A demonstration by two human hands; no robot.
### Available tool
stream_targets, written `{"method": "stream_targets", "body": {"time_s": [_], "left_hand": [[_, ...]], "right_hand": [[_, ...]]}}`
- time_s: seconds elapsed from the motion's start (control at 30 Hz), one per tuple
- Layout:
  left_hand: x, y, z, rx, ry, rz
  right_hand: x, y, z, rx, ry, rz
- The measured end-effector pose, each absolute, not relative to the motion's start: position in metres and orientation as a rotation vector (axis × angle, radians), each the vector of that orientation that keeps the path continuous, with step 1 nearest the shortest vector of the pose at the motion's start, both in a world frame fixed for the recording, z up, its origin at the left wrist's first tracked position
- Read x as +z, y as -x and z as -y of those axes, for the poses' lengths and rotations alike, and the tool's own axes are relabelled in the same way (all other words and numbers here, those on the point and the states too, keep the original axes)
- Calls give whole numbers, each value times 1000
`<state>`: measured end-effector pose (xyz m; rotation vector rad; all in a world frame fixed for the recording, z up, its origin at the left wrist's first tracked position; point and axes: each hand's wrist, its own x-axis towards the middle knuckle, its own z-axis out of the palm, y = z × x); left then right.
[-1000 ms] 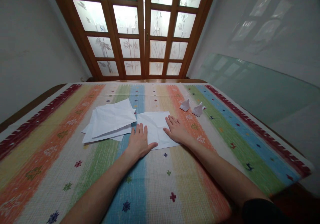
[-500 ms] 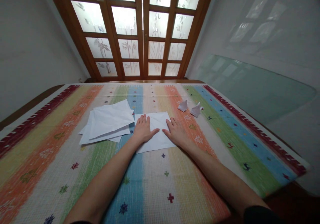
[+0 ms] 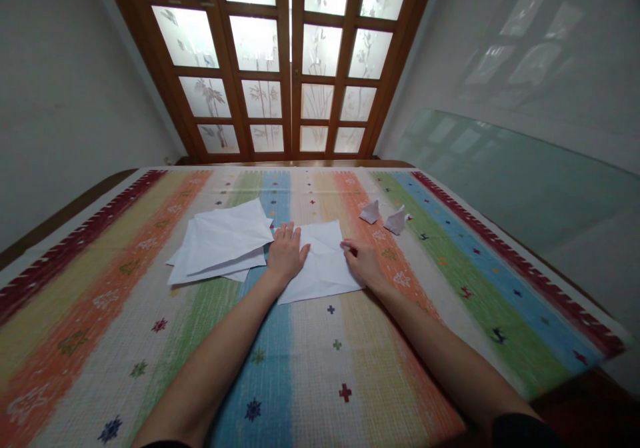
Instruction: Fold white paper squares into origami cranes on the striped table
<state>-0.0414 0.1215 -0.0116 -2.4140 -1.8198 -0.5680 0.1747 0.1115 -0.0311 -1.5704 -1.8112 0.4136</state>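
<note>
A white square sheet of paper [image 3: 320,269], with faint creases, lies flat on the table in front of me. My left hand [image 3: 287,253] rests on its left side, fingers laid flat and thumb out. At the right edge, the fingers of my right hand [image 3: 361,262] are curled, thumb and forefinger pinched on the paper's border. Left of it is a loose stack of white sheets [image 3: 227,238], fanned unevenly. Two small folded paper pieces [image 3: 369,213] with pointed tips stand beyond my right hand.
A striped, patterned tablecloth [image 3: 165,375] covers the table. Wooden doors with frosted panes [image 3: 263,101] stand behind the far edge. A pale glass panel [image 3: 500,151] leans by the right wall.
My right hand has gone from lying spread on the sheet to curled fingers at its right edge. The left hand stays flat on the left side. The view has shifted slightly.
</note>
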Motion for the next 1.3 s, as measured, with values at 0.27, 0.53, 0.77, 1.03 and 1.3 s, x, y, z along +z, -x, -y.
{"method": "stream_targets", "body": {"time_s": [0.27,0.53,0.77,1.03,1.3], "left_hand": [[-11,35,-101,-943,2480,1858],[-1,38,-115,-1814,2519,2216],[21,80,-129,-2254,2258,2284],[56,147,-145,-2279,1676,2392],[48,217,-152,-1020,1753,2651]], "right_hand": [[-31,-197,-131,801,1436,1235],[-40,-207,-140,1020,1193,1069],[-34,-183,-132,852,1296,1141],[-17,-199,-135,418,1392,1168],[-28,-272,-161,50,1677,1040]]}}
